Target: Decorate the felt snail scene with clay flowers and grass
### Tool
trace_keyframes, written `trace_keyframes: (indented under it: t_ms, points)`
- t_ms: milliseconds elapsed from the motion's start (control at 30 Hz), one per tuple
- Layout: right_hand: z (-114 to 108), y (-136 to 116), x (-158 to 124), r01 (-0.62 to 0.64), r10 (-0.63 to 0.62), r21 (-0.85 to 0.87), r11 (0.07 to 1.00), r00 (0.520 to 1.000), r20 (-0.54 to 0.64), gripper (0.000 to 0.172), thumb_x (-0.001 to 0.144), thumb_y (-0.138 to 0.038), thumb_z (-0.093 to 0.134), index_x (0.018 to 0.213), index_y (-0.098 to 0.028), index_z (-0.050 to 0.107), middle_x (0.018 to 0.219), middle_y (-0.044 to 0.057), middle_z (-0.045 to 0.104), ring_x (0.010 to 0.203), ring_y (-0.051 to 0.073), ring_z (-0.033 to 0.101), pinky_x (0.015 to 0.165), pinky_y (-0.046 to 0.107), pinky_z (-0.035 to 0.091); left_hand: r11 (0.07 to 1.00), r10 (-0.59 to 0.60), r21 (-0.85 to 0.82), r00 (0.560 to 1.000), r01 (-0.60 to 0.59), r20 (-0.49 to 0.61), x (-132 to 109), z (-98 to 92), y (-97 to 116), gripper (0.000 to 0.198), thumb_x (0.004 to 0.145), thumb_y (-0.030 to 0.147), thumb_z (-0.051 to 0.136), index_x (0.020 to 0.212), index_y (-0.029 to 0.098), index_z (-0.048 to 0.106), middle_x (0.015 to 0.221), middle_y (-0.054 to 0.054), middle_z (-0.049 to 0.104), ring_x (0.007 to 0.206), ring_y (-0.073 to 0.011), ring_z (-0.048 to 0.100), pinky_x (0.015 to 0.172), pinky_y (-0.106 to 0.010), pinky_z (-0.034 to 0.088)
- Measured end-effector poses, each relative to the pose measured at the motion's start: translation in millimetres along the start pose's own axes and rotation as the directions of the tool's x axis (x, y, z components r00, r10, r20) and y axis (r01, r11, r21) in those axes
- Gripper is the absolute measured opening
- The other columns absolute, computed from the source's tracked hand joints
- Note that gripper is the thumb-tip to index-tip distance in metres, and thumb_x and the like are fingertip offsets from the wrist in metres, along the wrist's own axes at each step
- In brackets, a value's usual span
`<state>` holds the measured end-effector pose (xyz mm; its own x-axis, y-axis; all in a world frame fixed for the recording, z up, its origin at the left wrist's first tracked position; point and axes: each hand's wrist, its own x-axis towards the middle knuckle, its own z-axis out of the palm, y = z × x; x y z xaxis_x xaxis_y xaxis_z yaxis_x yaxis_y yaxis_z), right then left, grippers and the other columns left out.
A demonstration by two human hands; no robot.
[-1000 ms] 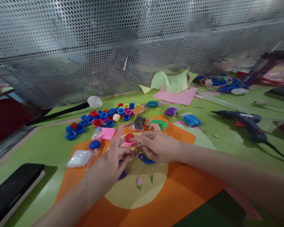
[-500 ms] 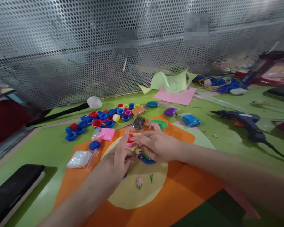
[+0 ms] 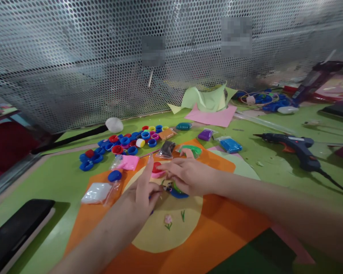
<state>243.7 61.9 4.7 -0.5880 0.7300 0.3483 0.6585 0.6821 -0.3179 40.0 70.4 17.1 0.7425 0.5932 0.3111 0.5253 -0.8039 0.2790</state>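
Note:
A pale yellow paper circle (image 3: 160, 239) lies on orange paper (image 3: 217, 224). Near its middle sits a small blue and green clay figure (image 3: 179, 194), partly hidden by fingers. My right hand (image 3: 191, 176) is curled over this figure from the right, its fingertips against it. From the left, my left hand (image 3: 141, 196) pinches thumb and forefinger together beside the figure's eyed end; what the pinch holds is too small to make out. Just beyond the fingers is a red and pink round piece (image 3: 156, 169). Closer to me, a pink clay flower (image 3: 168, 219) and a green clay sprig (image 3: 183, 215) lie on the circle.
Packets of clay surround the work: white (image 3: 96, 193), pink (image 3: 130, 162), black (image 3: 167, 148), blue (image 3: 231, 145) and purple (image 3: 205, 134). Colourful rings (image 3: 124, 140) cluster behind. A glue gun (image 3: 297, 146) lies right, a black device (image 3: 20, 232) left. A perforated metal panel (image 3: 103, 76) stands behind.
My left hand has drawn back slightly, showing more of the red and pink piece. My right hand stays almost where it was on the clay figure.

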Motion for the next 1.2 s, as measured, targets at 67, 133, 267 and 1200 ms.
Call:
trace_keyframes:
  t_ms: [67, 133, 267, 1200]
  points:
    - [0, 0, 0, -0.001, 0.001, -0.004, 1.0, 1.0, 0.003, 0.043, 0.075, -0.005, 0.045, 0.119, -0.007, 0.045, 0.087, 0.011, 0.067, 0.092, 0.022, 0.056, 0.081, 0.039, 0.038, 1.0, -0.006, -0.006, 1.0, 0.006, 0.007, 0, 1.1, -1, 0.068, 0.088, 0.02, 0.035, 0.139, 0.024, -0.011, 0.081, 0.002, 0.071, 0.082, -0.017, 0.066, 0.074, -0.03, 0.053]
    - [0, -1, 1, -0.004, 0.004, -0.012, 1.0, 1.0, 0.003, 0.043, 0.075, -0.005, 0.045, 0.119, -0.006, 0.045, 0.086, 0.011, 0.067, 0.092, 0.022, 0.056, 0.085, 0.042, 0.035, 1.0, 0.01, 0.006, 1.0, -0.01, 0.014, 0, 2.5, -1, 0.07, 0.088, 0.017, 0.034, 0.138, 0.023, -0.014, 0.082, 0.0, 0.07, 0.087, -0.0183, 0.064, 0.073, -0.03, 0.052]
    - [-1, -2, 1, -0.01, 0.011, -0.027, 1.0, 1.0, 0.012, 0.044, 0.076, -0.006, 0.043, 0.121, -0.005, 0.043, 0.082, 0.01, 0.068, 0.092, 0.023, 0.056, 0.087, 0.046, 0.031, 0.997, 0.063, 0.043, 0.998, -0.064, 0.02, 1, 4.6, -1, 0.068, 0.087, 0.014, 0.033, 0.138, 0.019, -0.011, 0.084, -0.003, 0.069, 0.087, -0.0192, 0.064, 0.073, -0.03, 0.052]
    - [-7, -6, 0, -0.15, 0.143, -0.07, 0.986, 0.985, -0.092, 0.044, 0.072, -0.008, 0.045, 0.116, -0.014, 0.048, 0.084, 0.009, 0.067, 0.088, 0.024, 0.058, 0.081, 0.042, 0.032, 0.948, -0.316, 0.01, 0.94, 0.318, 0.128, 1, -30.4, -12, 0.053, 0.087, 0.023, 0.04, 0.136, 0.024, 0.021, 0.087, -0.004, 0.071, 0.087, -0.0219, 0.065, 0.071, -0.033, 0.05]
